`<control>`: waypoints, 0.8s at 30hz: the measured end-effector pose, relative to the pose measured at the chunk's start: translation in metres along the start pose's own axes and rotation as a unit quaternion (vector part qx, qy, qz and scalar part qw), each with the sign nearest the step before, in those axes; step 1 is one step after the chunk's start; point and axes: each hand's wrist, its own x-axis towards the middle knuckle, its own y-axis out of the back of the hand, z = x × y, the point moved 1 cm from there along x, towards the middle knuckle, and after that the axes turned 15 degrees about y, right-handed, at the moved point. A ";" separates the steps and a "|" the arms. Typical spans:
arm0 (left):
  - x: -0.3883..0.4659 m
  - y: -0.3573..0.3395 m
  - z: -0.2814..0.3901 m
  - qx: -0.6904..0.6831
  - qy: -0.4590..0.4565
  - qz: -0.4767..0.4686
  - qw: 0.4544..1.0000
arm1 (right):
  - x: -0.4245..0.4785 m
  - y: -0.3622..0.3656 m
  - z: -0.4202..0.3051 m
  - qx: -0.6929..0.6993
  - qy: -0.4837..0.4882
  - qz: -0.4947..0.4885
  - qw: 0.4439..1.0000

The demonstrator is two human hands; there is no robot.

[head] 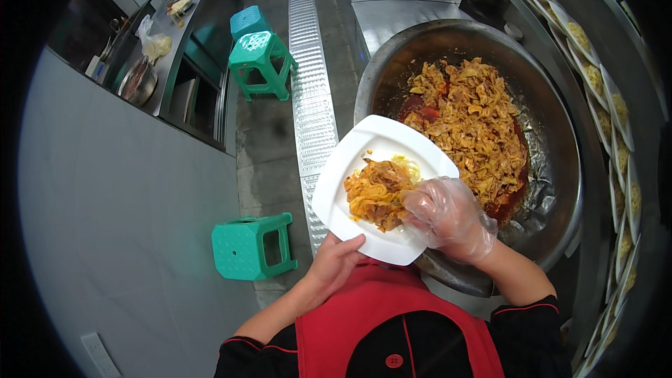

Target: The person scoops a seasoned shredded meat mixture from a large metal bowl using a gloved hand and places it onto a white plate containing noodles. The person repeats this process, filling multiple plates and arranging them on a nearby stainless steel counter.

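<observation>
My left hand (336,262) grips the near edge of a white square plate (336,178), thumb on the rim and fingers beneath. On the plate lies a heap of sauced, sliced meat (378,194), with pale shreds (407,167) showing at its far side. In a clear plastic glove, my right hand (446,218) reaches over the plate's right side. Its bent fingers touch the heap; whether they pinch any of it is hidden. Just beyond the plate, a large metal basin (386,65) holds a mound of similar sliced meat (472,121) in red oil.
Many white plates (611,100) with pale food stand overlapped on a shelf to the right. Green plastic stools (239,249), (260,58) stand left of a metal floor grate (315,115). A steel counter at far left carries a metal pot (139,83) and a plastic bag (155,44).
</observation>
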 end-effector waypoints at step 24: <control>-0.002 0.000 0.000 0.000 0.002 0.045 0.999 | -0.132 -0.001 0.171 -0.153 -0.426 -0.185 0.872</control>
